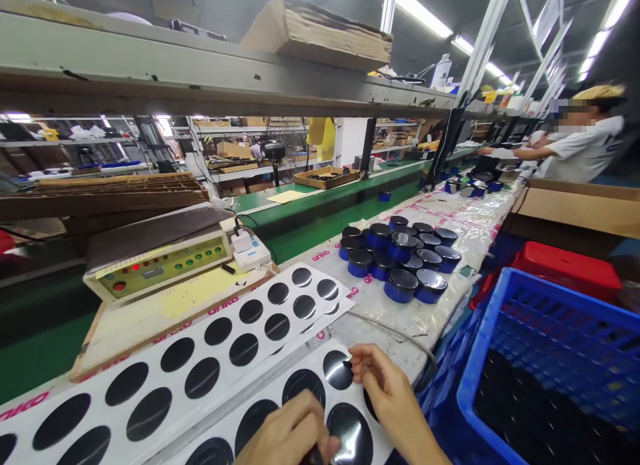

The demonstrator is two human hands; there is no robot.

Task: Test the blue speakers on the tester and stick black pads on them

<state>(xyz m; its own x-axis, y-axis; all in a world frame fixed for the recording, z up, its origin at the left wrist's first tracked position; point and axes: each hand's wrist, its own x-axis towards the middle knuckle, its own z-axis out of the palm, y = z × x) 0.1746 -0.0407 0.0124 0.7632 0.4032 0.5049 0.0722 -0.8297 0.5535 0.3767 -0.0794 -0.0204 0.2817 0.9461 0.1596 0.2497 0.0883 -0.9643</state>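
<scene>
From where I stand, a person works with two bare hands at a white sheet point(317, 362), which lies on the near part of the table, in front of the body. The sheet carries round black discs in rows. Its long axis is slanting: one end goes to the near left, and the other points to the far right, toward a group of blue cases with shiny black tops point(401, 285).

The right hand point(385, 385) comes from the right side, with its fingers pointing to the left. Its thumb and fingertips are pinching the right rim of a black disc point(338, 370), which is at the far right end of this sheet. The left hand point(290, 428) is over the lower part of the sheet, its fingers bent inward. Below them a dark object point(313, 456) is partly visible; I cannot tell what it is, or how firmly the fingers close on it.

Behind lies a second disc sheet point(201, 350), longer to the eye and almost parallel with the first. Further at left stands a control box point(160, 262). At the right is a blue basket point(575, 325) with black pieces inside, and far beyond it another person point(583, 152) is at the same line.
</scene>
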